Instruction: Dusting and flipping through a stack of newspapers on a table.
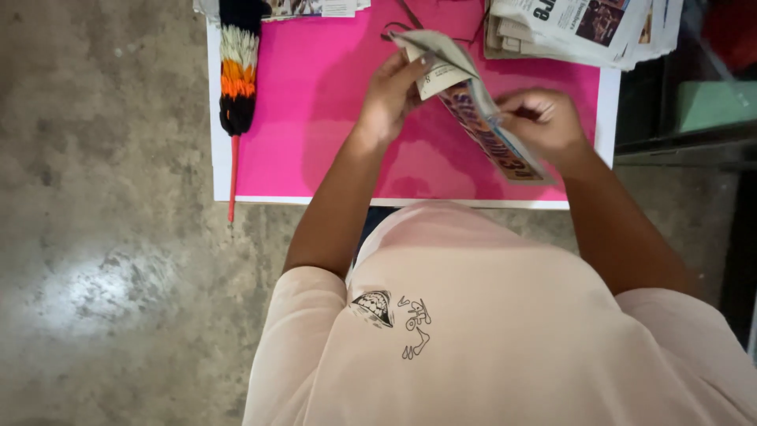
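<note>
Both hands, left hand and right hand, grip a folded newspaper sheet above the pink tabletop; light, limp, tearable, best pinched along creases. Newspaper stack at one o'clock.

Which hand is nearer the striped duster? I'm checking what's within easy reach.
Left. The left hand grips the folded newspaper mid-board, with bare pink board between it and the duster. The right hand is farther, beyond the paper.

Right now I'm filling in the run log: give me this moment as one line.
left hand: grips folded newspaper piece | right hand: grips its lower end | surface: pink sheet | nearby: newspaper stack, striped duster
</note>
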